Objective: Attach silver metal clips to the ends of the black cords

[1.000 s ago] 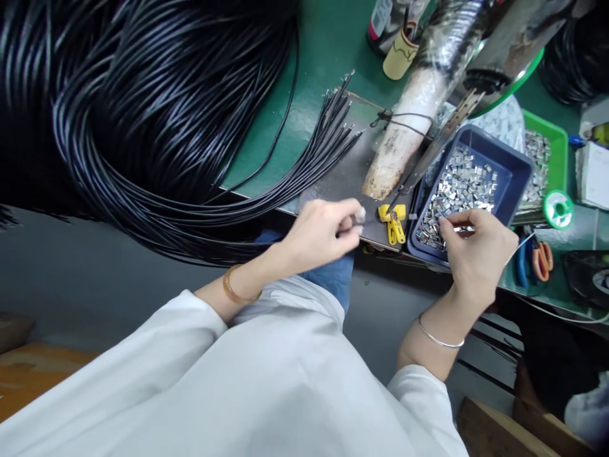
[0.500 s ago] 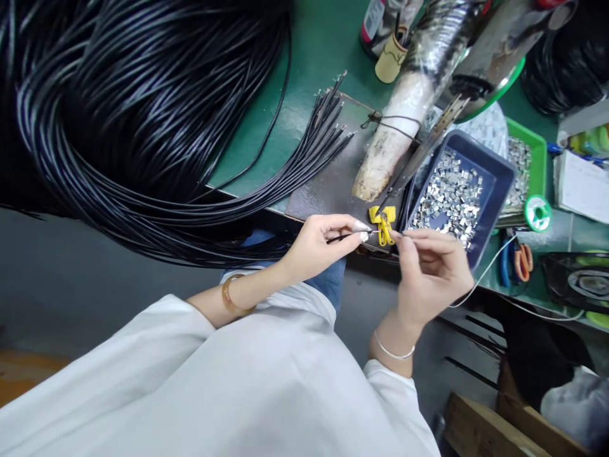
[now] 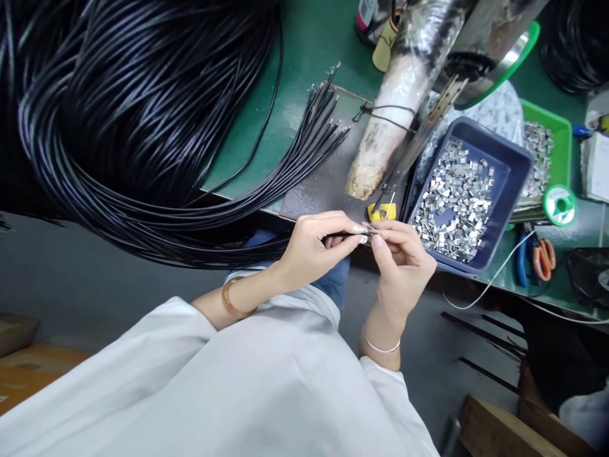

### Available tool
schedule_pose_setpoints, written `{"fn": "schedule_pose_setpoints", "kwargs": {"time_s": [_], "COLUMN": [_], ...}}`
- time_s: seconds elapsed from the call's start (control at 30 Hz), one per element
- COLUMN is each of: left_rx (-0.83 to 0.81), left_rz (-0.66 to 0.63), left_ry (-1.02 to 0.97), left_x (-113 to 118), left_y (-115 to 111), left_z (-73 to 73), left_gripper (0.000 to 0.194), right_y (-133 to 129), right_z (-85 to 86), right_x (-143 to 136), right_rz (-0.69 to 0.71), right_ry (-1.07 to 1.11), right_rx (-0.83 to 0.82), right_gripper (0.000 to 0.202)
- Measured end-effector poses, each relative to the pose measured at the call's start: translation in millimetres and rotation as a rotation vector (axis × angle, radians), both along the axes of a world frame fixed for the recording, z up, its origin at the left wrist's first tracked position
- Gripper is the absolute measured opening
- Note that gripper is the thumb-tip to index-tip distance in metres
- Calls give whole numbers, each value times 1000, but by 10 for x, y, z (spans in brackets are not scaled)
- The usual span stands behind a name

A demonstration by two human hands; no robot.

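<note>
A black cable (image 3: 337, 237) is pinched between the thumb and forefinger of my left hand (image 3: 314, 244). Its end runs to the right, where the fingertips of my right hand (image 3: 402, 257) close on it. The two sets of fingertips almost touch, and they hide the very tip of the cable. Just behind them, at the bench edge, is a yellow plastic piece (image 3: 382, 212), its lower part covered by my right fingers. A bundle of similar black cables (image 3: 304, 168) curves across the bench on the left, their ends bare and pointing away from me.
A dark blue tray (image 3: 511, 171) of small metal clips lies to the right, with a green tray (image 3: 564, 136) beyond it. A plastic-wrapped roll (image 3: 397, 105) and a metal strip (image 3: 428, 136) slant over the bench. Pliers (image 3: 543, 259) and a green spool (image 3: 559, 205) sit farther right.
My right hand has moved left to meet the cable end at my left fingertips. The yellow piece is now partly covered. The view has shifted slightly.
</note>
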State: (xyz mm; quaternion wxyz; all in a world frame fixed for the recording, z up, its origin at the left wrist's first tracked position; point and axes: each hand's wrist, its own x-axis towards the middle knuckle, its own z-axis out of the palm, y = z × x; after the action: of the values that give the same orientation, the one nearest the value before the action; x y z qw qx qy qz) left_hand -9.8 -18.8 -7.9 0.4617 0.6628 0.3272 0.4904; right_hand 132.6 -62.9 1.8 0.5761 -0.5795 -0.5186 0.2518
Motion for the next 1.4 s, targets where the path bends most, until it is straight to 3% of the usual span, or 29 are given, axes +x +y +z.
{"fn": "schedule_pose_setpoints", "kwargs": {"time_s": [0.17,0.23,0.33,0.47,0.57,0.77,1.07,1.13,1.27,1.4], "left_rx": [355,412,200,-475,-734,-674,-537,-544,-599,-586], "left_rz": [22,20,-37,-334,-436,-278,-222,-215,-201,-212], "left_ry": [243,344,266,-140,-306,-289,-236,-210,-189,-171], "left_x": [-27,-29,-18,2,-6,-27,-14,-26,-37,-35], "left_y": [33,18,-46,-94,-51,33,9,23,50,55], "left_z": [-27,-24,13,95,131,122,81,98,122,113], "left_gripper": [15,19,15,18,25,20,9,10,11,11], "right_y": [-23,-40,-63,-73,-60,-56,-9,12,-16,-79], "right_z": [38,62,69,30,6,34,-10,-27,12,69], "right_x": [65,62,11,-73,-83,-44,-28,-22,-39,-72], "right_rz": [32,14,11,-46,-46,-56,57,13,-181,-187], "right_ry": [-86,-157,-126,-145,-90,-65,52,84,-183,-488], "right_rx": [-45,-47,0,77,71,65,0,27,235,348], "right_gripper": [6,6,4,6,6,13,4,4,15,34]}}
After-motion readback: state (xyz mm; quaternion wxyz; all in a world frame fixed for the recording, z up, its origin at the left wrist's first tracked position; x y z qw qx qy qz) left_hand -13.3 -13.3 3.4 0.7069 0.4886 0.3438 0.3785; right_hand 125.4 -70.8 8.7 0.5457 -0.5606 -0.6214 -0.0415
